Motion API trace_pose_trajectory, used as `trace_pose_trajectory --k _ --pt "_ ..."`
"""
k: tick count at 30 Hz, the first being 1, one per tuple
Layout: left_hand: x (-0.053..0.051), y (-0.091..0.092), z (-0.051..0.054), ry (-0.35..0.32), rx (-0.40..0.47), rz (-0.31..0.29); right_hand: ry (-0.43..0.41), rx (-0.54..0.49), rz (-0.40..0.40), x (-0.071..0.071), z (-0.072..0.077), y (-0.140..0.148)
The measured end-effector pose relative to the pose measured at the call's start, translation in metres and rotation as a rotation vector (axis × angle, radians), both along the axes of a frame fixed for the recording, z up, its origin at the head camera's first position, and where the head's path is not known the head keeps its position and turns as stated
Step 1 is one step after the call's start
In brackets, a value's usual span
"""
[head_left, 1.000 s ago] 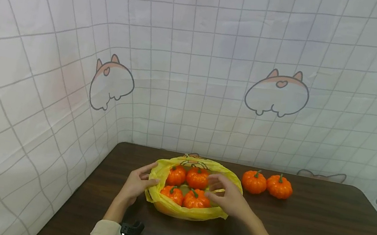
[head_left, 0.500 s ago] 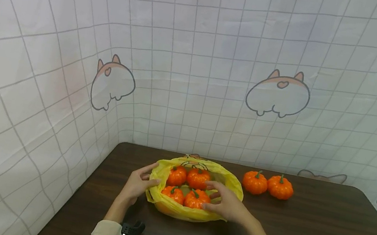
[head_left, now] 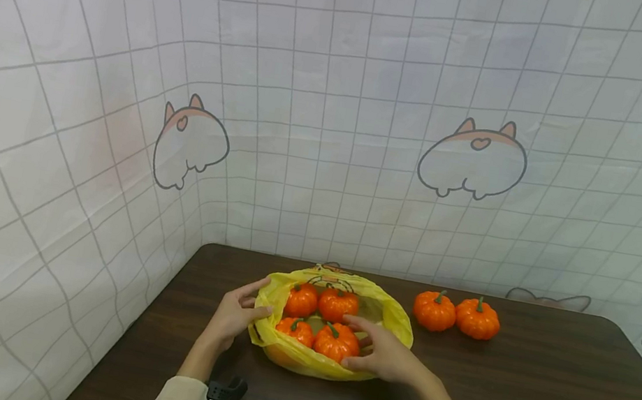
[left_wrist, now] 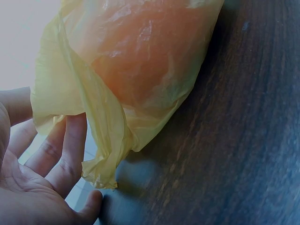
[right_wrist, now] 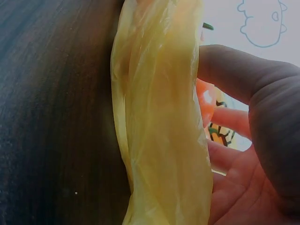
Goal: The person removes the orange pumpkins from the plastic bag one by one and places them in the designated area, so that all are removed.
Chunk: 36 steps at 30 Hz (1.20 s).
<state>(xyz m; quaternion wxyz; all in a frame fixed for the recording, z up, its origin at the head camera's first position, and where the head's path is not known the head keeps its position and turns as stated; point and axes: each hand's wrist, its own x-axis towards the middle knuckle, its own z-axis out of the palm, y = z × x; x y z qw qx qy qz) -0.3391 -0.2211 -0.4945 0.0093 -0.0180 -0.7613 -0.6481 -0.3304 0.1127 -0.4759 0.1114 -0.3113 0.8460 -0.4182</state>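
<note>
A yellow plastic bag (head_left: 324,369) sits with its mouth wide, and several small orange pumpkins lie inside. My left hand (head_left: 233,316) holds the bag's left rim, the thumb at the edge and the fingers on the outer side. In the left wrist view a fold of the bag (left_wrist: 105,140) hides some fingertips of that hand (left_wrist: 42,173). Inside the mouth, my right hand (head_left: 387,356) has thumb and fingers curled round the right side of the front right pumpkin (head_left: 335,344). The right wrist view shows that hand (right_wrist: 239,187) behind the bag wall (right_wrist: 164,126), its thumb tip hidden.
Two more pumpkins, one nearer the bag (head_left: 434,311) and one farther right (head_left: 477,318), stand side by side on the dark wooden table (head_left: 558,381). A white cloth backdrop (head_left: 340,125) with grid lines and cartoon dogs hangs behind and to the left.
My right hand has moved slightly down and toward me, from above the pumpkins to the front right one, which has shifted a little. The left hand stays at the rim.
</note>
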Motion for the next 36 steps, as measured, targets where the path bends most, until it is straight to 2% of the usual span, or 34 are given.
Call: trace_pose_trajectory --k 22,36 --pt "0.0 0.001 0.0 0.006 -0.021 0.011 -0.002 -0.01 -0.03 -0.003 -0.003 0.003" --pt "0.001 0.001 0.001 0.003 -0.017 0.005 0.009 -0.057 -0.095 -0.003 0.007 0.01"
